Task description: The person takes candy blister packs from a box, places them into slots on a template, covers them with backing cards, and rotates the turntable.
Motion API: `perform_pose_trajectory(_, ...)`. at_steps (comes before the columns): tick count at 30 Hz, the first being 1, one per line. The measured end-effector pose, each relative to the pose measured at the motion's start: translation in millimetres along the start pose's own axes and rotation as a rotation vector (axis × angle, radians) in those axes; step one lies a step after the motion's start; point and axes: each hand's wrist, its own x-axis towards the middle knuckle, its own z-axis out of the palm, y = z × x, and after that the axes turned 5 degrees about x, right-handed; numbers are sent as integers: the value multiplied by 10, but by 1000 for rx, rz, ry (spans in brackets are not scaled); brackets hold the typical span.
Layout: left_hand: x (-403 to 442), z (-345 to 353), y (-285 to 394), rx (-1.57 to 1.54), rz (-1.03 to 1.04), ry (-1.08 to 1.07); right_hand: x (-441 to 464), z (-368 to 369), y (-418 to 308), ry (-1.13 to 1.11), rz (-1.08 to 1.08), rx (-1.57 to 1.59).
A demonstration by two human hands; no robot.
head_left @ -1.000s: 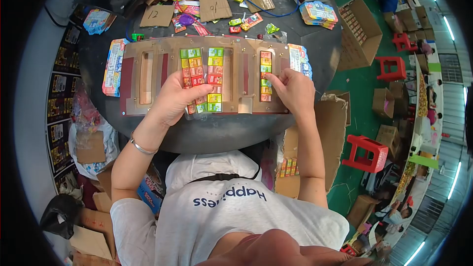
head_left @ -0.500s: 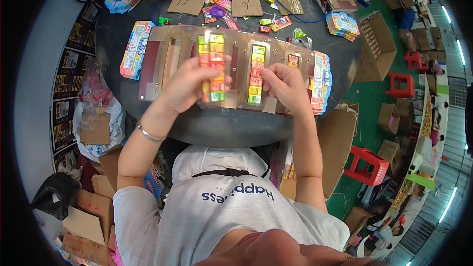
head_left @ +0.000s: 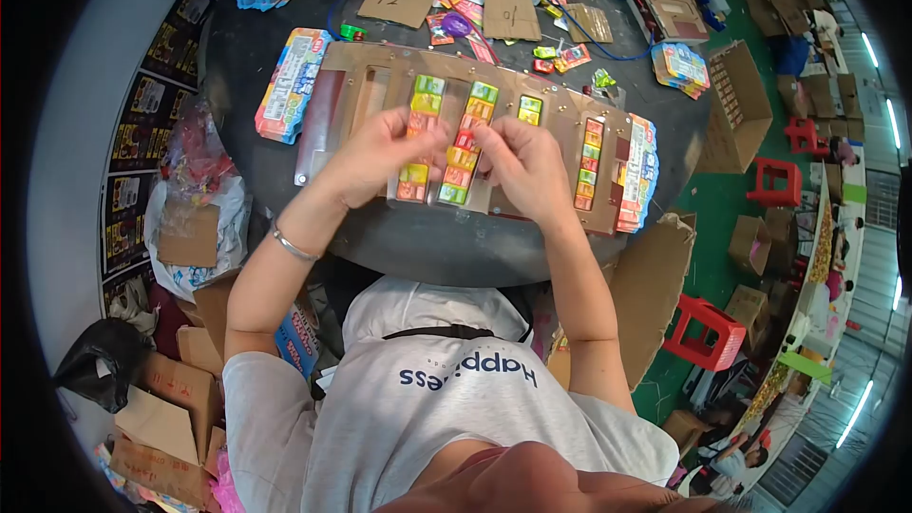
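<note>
The left hand (head_left: 378,160) holds, fingers closed, a narrow strip of green, yellow and red packets (head_left: 427,100); the right hand (head_left: 525,169) pinches a matching second strip (head_left: 458,177), both over a brown slotted board (head_left: 560,145).

a dark tabletop (head_left: 437,252) with a rounded near edge stands between a pale wall (head_left: 71,133) on the left and a green floor (head_left: 708,218) on the right. dark printed panels (head_left: 129,147) run along that wall. red plastic stools (head_left: 726,339) stand on the floor, with cardboard boxes (head_left: 741,144) near them. farther right, a long pale table (head_left: 817,323) stretches away, people (head_left: 730,463) beside it. past it show a ribbed grey surface (head_left: 882,247) and glowing tube lights (head_left: 856,413).
</note>
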Motion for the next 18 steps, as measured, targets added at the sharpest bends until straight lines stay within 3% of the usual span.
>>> perform_pose_trajectory(1, -16, -108, 95, -49, -121, 10, 62, 24, -10, 1, 32, 71)
perform_pose_trajectory(2, -27, -185, 152, 93, -70, 73, 129, 54, -14, -6, 32, 74)
perform_pose_trajectory(3, 38, -318, 114, 292, 4, 194, 202, 82, -14, 9, -23, -116)
perform_pose_trajectory(5, 97, -575, 140, 1076, 126, 390, 325, 135, -23, 48, -138, -494)
perform_pose_trajectory(6, 79, -545, 181, 1082, 127, 388, 356, 184, -49, 73, -180, -658)
perform_pose_trajectory(8, 41, -417, 262, 1528, 14, 600, 351, 226, -113, 98, -156, -775)
perform_pose_trajectory(12, -81, -313, 179, 1584, 112, 756, 256, 247, -105, 191, -124, -911)
perform_pose_trajectory(15, -91, -301, 32, 1950, 587, 754, 23, 126, -124, 290, -231, -846)
perform_pose_trajectory(16, -92, -299, -6, 1865, 468, 698, -66, -35, -85, 382, -297, -723)
perform_pose_trajectory(18, -359, -186, 212, 1677, 535, 536, -281, -559, 76, 616, -310, -526)
